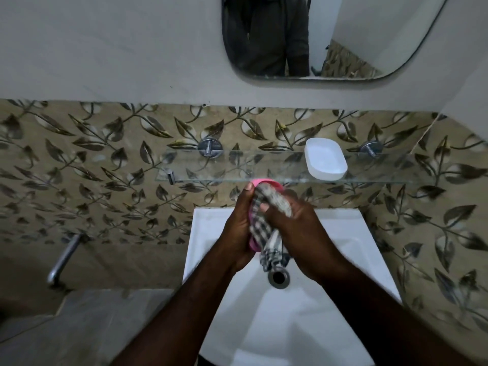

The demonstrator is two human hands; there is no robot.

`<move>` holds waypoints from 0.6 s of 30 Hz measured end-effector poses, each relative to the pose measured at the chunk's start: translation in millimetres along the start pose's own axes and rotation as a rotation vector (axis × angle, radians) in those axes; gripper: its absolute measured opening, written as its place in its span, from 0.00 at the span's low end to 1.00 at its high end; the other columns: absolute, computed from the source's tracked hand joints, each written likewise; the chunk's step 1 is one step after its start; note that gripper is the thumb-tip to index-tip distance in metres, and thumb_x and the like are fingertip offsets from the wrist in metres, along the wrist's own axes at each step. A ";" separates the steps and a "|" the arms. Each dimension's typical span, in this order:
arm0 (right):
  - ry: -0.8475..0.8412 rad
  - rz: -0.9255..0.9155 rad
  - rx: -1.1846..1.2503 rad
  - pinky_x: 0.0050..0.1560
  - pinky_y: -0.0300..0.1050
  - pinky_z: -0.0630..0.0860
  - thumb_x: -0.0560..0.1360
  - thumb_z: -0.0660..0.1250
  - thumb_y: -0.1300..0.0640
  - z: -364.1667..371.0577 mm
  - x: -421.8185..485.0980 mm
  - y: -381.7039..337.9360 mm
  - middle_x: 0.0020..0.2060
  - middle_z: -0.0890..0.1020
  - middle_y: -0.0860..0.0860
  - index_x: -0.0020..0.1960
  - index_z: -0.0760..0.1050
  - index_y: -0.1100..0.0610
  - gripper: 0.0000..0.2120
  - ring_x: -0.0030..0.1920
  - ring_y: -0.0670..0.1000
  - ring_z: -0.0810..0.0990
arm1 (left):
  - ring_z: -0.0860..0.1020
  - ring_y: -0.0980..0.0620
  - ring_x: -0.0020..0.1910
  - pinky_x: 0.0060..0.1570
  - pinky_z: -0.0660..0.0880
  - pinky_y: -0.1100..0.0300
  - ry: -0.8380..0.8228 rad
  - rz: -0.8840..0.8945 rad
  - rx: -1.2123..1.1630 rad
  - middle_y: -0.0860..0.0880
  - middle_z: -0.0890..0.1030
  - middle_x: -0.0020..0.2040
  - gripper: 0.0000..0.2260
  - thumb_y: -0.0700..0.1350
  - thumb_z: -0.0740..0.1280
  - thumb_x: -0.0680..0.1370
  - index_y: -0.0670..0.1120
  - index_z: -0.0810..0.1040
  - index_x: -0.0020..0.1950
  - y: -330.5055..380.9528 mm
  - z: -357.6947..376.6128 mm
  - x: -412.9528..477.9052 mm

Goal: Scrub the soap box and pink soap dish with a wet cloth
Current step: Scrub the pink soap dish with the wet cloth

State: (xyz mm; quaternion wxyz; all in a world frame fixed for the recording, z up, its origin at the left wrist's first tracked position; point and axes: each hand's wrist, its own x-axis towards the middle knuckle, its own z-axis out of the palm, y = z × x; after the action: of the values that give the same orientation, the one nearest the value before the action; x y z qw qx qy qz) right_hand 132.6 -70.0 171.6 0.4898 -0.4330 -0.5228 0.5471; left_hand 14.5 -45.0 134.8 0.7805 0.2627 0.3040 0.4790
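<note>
Over the white sink [343, 233], my left hand [237, 228] grips the pink soap dish [266, 183], which stands on edge and is mostly hidden; only its top rim and a lower edge show. My right hand [295, 233] presses a checked black-and-white cloth [266, 228] against the dish's inner face, and the cloth's tail hangs down toward the drain [278, 277]. The white soap box [325, 159] sits open side up on the glass shelf [211, 167], to the upper right of both hands and apart from them.
The glass shelf sits on chrome brackets [209, 148] against the leaf-patterned tiles. A chrome tap [63, 257] sticks out of the wall at lower left. A mirror [330, 35] hangs above and reflects a person's dark clothing.
</note>
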 end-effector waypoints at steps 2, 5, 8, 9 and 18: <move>-0.194 0.062 -0.127 0.55 0.57 0.80 0.77 0.68 0.59 -5.9 -8.2 2.8 0.49 0.86 0.59 0.57 0.82 0.54 0.09 0.50 0.59 0.85 | 0.84 0.45 0.46 0.45 0.81 0.56 0.006 0.000 0.018 0.39 0.85 0.47 0.29 0.64 0.61 0.74 0.38 0.81 0.55 6.7 -7.0 0.1; -0.234 0.131 -0.043 0.54 0.53 0.81 0.78 0.66 0.65 -19.0 -0.4 -2.4 0.50 0.85 0.61 0.58 0.81 0.59 0.11 0.51 0.61 0.84 | 0.84 0.45 0.48 0.50 0.81 0.54 -0.017 -0.037 0.068 0.39 0.84 0.50 0.29 0.63 0.60 0.75 0.40 0.83 0.56 9.6 -2.2 -2.7; -0.038 0.112 0.267 0.52 0.50 0.82 0.77 0.65 0.66 -15.8 13.0 -12.4 0.52 0.85 0.61 0.57 0.80 0.62 0.10 0.53 0.61 0.84 | 0.79 0.43 0.61 0.65 0.73 0.50 -0.013 -0.006 0.041 0.37 0.79 0.62 0.26 0.60 0.60 0.78 0.40 0.79 0.63 2.4 10.8 -0.9; -0.009 0.089 0.308 0.52 0.49 0.82 0.77 0.66 0.65 -12.1 13.9 -13.1 0.51 0.85 0.61 0.57 0.81 0.61 0.10 0.53 0.60 0.84 | 0.77 0.42 0.64 0.66 0.72 0.50 -0.012 0.008 0.014 0.37 0.78 0.64 0.26 0.59 0.60 0.79 0.39 0.77 0.65 0.5 12.8 0.8; 0.028 -0.016 -0.113 0.49 0.58 0.82 0.75 0.70 0.59 -13.3 -2.7 0.2 0.41 0.87 0.56 0.49 0.83 0.56 0.05 0.43 0.55 0.86 | 0.83 0.46 0.50 0.52 0.80 0.55 0.004 -0.043 0.046 0.40 0.84 0.52 0.26 0.61 0.60 0.76 0.40 0.83 0.56 0.4 12.1 -2.3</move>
State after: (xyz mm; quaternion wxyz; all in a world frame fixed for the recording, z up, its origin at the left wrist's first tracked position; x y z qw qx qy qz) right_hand 146.1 -70.7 170.3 0.4763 -0.4634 -0.5494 0.5065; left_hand 22.3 -48.4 143.7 0.7839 0.2731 0.3220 0.4552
